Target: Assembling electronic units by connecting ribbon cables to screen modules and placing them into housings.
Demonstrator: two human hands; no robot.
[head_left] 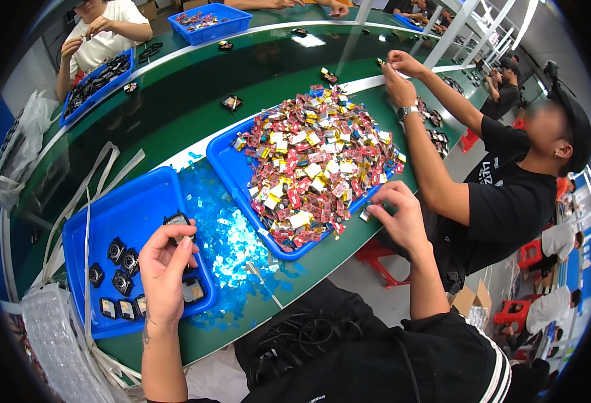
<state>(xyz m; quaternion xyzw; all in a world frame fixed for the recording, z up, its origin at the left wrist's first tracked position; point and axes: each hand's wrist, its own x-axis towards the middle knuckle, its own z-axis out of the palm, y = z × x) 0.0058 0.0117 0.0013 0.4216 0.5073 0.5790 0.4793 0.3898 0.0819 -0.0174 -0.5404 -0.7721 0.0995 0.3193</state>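
Note:
My left hand is closed over the left blue tray, thumb and forefinger pinched on a black watch case that shows above the forefinger. Inside that tray lie several round-faced black watch cases and squarish ones with pale faces. My right hand hangs by the near right edge of the other blue tray. Its fingertips are closed on a small pale part, too small to name. A high heap of small red circuit boards with silver and yellow pieces fills this tray.
Blue film scraps and tweezers lie between the trays. A green conveyor belt carries scattered black parts beyond. A co-worker sits close at right, hands raised over the belt. Clear plastic trays stand at lower left.

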